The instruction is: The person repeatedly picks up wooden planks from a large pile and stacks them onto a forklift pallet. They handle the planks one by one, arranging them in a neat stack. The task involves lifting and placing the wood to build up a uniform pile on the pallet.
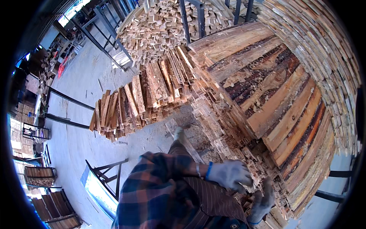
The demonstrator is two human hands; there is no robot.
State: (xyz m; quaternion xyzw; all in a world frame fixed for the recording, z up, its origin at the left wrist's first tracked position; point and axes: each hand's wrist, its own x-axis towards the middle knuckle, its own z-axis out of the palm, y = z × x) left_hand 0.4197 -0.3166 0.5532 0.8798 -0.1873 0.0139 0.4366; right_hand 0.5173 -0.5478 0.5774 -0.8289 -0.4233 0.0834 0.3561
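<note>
A tall stack of rough wooden boards [282, 103], streaked with dark bark, rises in front of me and to the right. My left hand [230, 174] wears a grey glove with a blue cuff, and its fingers curl over board ends at the stack's near lower edge. Just below and to the right, my gloved right hand [263, 201] grips a board end in the same ragged edge, fingers pointing up. A plaid sleeve [160, 183] covers my left arm.
A low pile of short slats [129, 103] lies on the concrete floor [76, 87] to the left. A heap of pale offcuts [160, 23] sits behind dark metal racks [190, 19]. A metal frame stand [103, 173] is at lower left. My shoe [178, 133] is near the stack's foot.
</note>
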